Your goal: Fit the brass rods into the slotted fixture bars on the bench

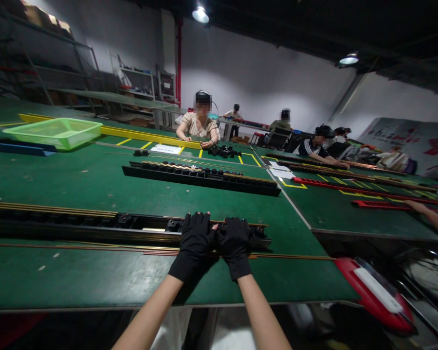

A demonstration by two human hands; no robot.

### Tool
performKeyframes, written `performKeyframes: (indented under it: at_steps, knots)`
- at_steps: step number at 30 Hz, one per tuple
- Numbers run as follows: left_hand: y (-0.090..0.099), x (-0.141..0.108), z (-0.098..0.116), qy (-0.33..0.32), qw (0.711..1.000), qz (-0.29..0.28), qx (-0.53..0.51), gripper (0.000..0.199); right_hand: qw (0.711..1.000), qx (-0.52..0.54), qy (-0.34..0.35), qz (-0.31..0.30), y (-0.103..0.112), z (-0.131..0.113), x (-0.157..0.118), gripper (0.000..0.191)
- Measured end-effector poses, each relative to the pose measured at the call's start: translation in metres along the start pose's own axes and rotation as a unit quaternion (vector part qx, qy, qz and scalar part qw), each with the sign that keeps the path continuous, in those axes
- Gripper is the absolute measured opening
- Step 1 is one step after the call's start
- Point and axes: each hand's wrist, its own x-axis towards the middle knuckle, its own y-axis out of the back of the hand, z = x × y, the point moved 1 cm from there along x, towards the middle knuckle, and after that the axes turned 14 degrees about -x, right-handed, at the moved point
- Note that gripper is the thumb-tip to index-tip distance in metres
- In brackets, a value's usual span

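Observation:
A long black rail lies across the near part of the green table, with black blocks inside and thin brass-coloured rods along its back edge. Both hands wear black gloves with bare fingertips. My left hand rests over the rail near its right end, fingers wrapped over the far side. Close beside it, my right hand grips the same rail, fingers curled over its back edge. Parts of the rail under both palms are hidden. Thin rods lie on the table in front of the rail, passing below my wrists.
Beyond lies another black rail. A green basket and a yellow bar are at the back left, where a person works behind black parts. Red rails and other people are to the right.

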Motion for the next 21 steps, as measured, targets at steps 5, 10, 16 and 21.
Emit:
performKeyframes:
  at_steps: [5,10,16,21]
  knots:
    - [0.003,0.002,0.000,0.023,1.000,-0.007,-0.002,0.034,1.000,-0.015,0.002,0.004,-0.005,0.004,-0.005,0.032]
    - [0.000,0.003,0.002,0.027,1.000,0.009,0.007,0.034,1.000,-0.024,0.002,0.010,-0.006,0.004,-0.004,0.026]
    - [0.001,0.000,-0.002,0.009,1.000,-0.006,-0.001,0.036,1.000,-0.025,0.010,0.016,-0.007,0.003,-0.005,0.032]
    - [0.013,-0.001,-0.013,-0.028,0.999,-0.025,-0.001,0.035,1.000,-0.014,0.008,0.016,-0.001,0.003,-0.003,0.043]
